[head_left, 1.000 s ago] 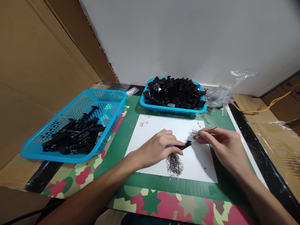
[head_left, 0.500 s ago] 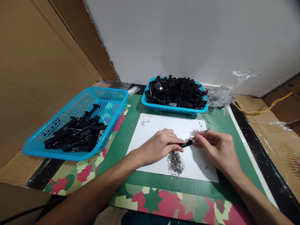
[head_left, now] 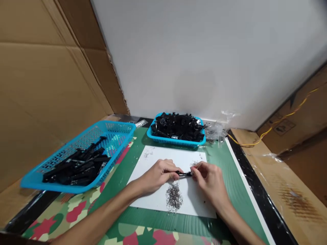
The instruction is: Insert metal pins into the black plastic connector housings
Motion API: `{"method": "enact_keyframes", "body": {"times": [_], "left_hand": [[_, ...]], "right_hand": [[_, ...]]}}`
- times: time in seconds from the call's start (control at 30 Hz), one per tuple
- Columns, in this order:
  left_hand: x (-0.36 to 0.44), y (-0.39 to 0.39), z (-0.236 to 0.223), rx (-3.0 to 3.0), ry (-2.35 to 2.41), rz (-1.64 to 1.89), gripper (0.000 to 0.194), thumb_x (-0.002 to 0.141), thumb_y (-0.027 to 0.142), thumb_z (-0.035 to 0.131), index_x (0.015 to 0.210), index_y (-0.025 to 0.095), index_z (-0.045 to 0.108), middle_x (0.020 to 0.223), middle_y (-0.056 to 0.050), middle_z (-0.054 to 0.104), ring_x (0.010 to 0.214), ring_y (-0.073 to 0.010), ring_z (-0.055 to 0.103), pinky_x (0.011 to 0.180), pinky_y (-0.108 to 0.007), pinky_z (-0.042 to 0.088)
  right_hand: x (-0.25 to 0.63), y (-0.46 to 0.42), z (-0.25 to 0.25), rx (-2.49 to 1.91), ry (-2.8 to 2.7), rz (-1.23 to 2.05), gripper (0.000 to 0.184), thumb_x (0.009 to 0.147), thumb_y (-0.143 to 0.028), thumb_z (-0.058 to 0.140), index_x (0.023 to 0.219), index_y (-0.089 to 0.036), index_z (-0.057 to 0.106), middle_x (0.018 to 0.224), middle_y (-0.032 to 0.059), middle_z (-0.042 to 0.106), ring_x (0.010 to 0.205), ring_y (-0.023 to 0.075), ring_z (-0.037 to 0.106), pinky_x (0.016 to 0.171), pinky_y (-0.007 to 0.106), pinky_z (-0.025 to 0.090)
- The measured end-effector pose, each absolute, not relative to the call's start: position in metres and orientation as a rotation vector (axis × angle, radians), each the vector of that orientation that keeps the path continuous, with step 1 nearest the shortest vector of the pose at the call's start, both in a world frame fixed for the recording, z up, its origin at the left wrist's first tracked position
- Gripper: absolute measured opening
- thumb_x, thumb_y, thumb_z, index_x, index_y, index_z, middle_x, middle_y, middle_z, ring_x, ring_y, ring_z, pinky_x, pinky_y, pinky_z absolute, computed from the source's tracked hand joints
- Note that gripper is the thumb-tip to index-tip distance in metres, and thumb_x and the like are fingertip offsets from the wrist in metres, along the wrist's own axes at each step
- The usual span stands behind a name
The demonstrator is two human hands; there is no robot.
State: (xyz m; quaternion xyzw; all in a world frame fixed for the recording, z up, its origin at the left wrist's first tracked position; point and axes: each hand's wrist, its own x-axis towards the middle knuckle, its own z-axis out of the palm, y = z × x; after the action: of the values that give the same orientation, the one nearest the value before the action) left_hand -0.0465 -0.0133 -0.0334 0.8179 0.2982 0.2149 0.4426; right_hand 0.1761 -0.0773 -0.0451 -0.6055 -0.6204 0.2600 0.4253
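My left hand (head_left: 163, 173) is closed, pinching a narrow black plastic part (head_left: 184, 174) between thumb and fingers just above the white sheet (head_left: 150, 199). At the part's right end, my right hand (head_left: 211, 178) is closed in a pinch on a thin metal tool, mostly hidden by the fingers; its kind cannot be made out. Both hands meet at the black part. Just below my left hand lies a pile of small bent metal wire pieces (head_left: 174, 198). A smaller heap of wire pieces (head_left: 194, 163) is partly behind my right fingers.
A blue basket (head_left: 176, 141) heaped with black plastic parts stands at the back. Another blue basket (head_left: 61, 188) with long black parts is at left. Scattered wire pieces (head_left: 148, 152) lie on the sheet's far corner. Plastic bags (head_left: 216, 131) and a yellow cable (head_left: 263, 136) are at right.
My right hand has moved in against the black part's end, which was apart from it at first. The part now lies more level. The camera has tilted up, so everything sits lower.
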Motion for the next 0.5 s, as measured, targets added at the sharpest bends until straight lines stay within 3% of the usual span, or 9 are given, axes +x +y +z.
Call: {"method": "enact_keyframes", "body": {"times": [0.13, 0.2, 0.27, 0.4, 0.5], "left_hand": [[-0.049, -0.014, -0.021, 1.987, 0.863, 0.579, 0.027, 0.101, 0.036, 0.063, 0.093, 0.019, 0.083, 0.084, -0.006, 0.073, 0.084, -0.0188, 0.062, 0.080, -0.030, 0.045], [-0.052, -0.006, -0.006, 1.992, 0.899, 0.683, 0.032, 0.100, 0.043, 0.064, 0.093, 0.019, 0.083, 0.094, -0.007, 0.075, 0.089, -0.0199, 0.065, 0.083, -0.031, 0.047], [-0.056, 0.011, 0.018, 2.035, 0.945, 0.847, 0.036, 0.099, 0.049, 0.064, 0.098, 0.018, 0.082, 0.097, -0.008, 0.076, 0.091, -0.0211, 0.066, 0.084, -0.032, 0.048], [-0.055, 0.070, 0.078, 2.129, 1.050, 1.122, 0.041, 0.097, 0.054, 0.063, 0.108, 0.018, 0.080, 0.097, -0.008, 0.078, 0.094, -0.0221, 0.068, 0.085, -0.032, 0.050], [-0.040, 0.126, 0.107, 2.170, 1.069, 1.012, 0.049, 0.093, 0.058, 0.064, 0.115, 0.015, 0.075, 0.110, -0.011, 0.078, 0.099, -0.0240, 0.070, 0.088, -0.034, 0.052]], "right_hand": [[0.173, -0.077, -0.046, -1.389, -1.379, 0.794, 0.031, 0.097, -0.040, 0.064, 0.079, -0.018, 0.076, 0.069, 0.0074, 0.076, 0.063, 0.0224, 0.073, 0.059, 0.028, 0.055], [0.171, -0.078, -0.043, -1.303, -1.294, 0.810, 0.034, 0.099, -0.045, 0.063, 0.088, -0.017, 0.076, 0.081, 0.0099, 0.079, 0.068, 0.0224, 0.075, 0.062, 0.028, 0.059], [0.167, -0.081, -0.042, -1.224, -1.273, 0.793, 0.034, 0.100, -0.047, 0.062, 0.090, -0.017, 0.075, 0.080, 0.0092, 0.078, 0.069, 0.0217, 0.076, 0.063, 0.027, 0.061], [0.154, -0.082, -0.050, -1.092, -1.437, 0.672, 0.032, 0.104, -0.040, 0.057, 0.082, -0.019, 0.070, 0.066, 0.0038, 0.072, 0.057, 0.0169, 0.071, 0.054, 0.021, 0.055], [0.146, -0.080, -0.066, -1.012, -1.641, 0.390, 0.025, 0.103, -0.028, 0.054, 0.084, -0.020, 0.068, 0.064, 0.0018, 0.070, 0.052, 0.0143, 0.068, 0.051, 0.020, 0.050]]}}
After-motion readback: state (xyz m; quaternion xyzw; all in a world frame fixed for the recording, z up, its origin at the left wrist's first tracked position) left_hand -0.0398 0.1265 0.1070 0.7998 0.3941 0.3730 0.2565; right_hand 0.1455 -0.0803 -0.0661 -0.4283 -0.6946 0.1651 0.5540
